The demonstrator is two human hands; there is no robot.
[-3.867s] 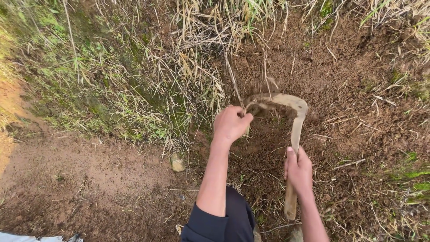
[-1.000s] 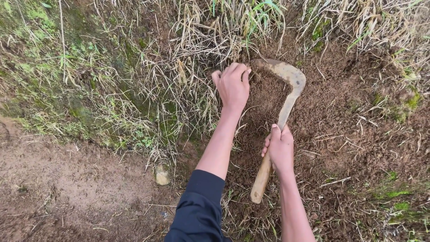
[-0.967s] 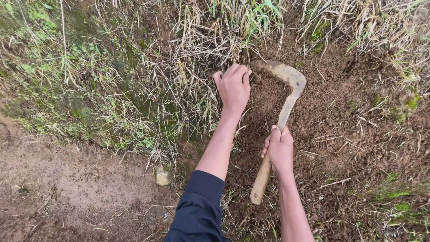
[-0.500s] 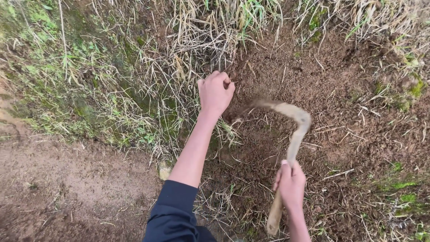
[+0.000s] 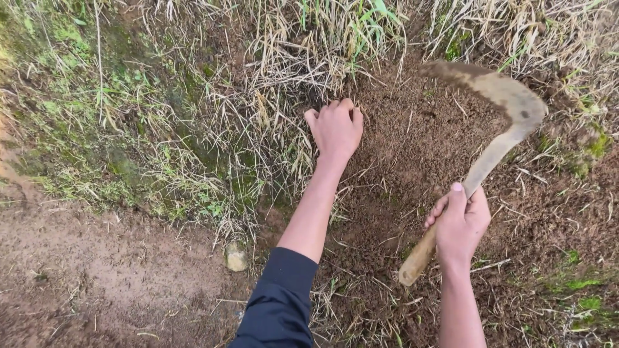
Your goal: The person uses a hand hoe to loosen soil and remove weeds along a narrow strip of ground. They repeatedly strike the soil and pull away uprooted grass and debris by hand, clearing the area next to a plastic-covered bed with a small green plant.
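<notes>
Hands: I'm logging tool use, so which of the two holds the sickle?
The right hand, wrapped around the sickle by its wooden handle; the left hand grips only dry grass.

i have one view only, from the head camera, looking steeply down and slightly forward at the bare soil patch (image 5: 412, 161). it sits close, about arm's reach above that patch, with dry grass (image 5: 290, 71) beyond it and a small stone (image 5: 236, 256) left of it.

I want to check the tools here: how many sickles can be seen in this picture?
1. The sickle is at the right, above bare soil, its wooden handle held by the right hand. Others may be hidden in the grass.
</notes>
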